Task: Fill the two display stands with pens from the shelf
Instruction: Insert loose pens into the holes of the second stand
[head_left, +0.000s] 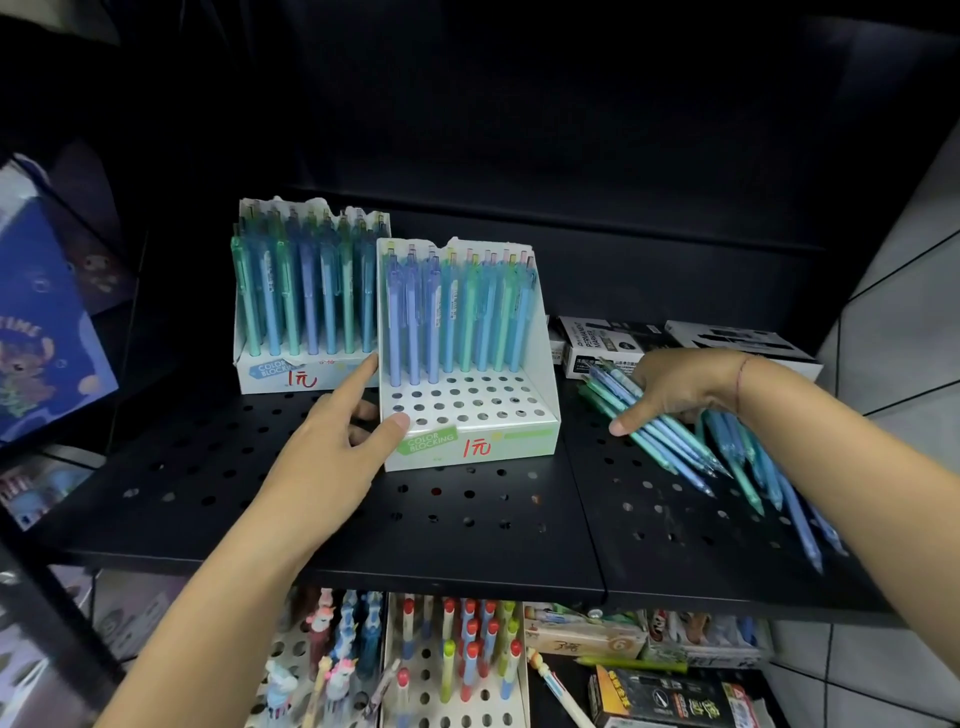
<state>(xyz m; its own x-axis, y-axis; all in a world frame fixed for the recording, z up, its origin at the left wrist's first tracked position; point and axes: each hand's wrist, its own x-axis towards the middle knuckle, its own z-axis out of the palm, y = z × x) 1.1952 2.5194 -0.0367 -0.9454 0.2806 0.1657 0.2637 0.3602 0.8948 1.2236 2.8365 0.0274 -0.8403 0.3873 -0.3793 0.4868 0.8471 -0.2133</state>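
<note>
Left hand (343, 441) open, thumb and forefinger braced against the left wall of the front display stand (470, 415) — steadying, not lifting. Right hand (670, 389) curled loosely over a bundle of loose pens (670, 441) lying on the black perforated shelf (467, 519), right of the stand; grip not yet firm. Rear display stand (306, 291) apparently full; front stand filled in back rows only, front rows of holes bare.

Advice for this step: separate few pens from bundle, not whole handful. Tip down, one per hole, nearest empty row behind first — avoids knocking seated pens. Hold stand steady against sliding.
</note>
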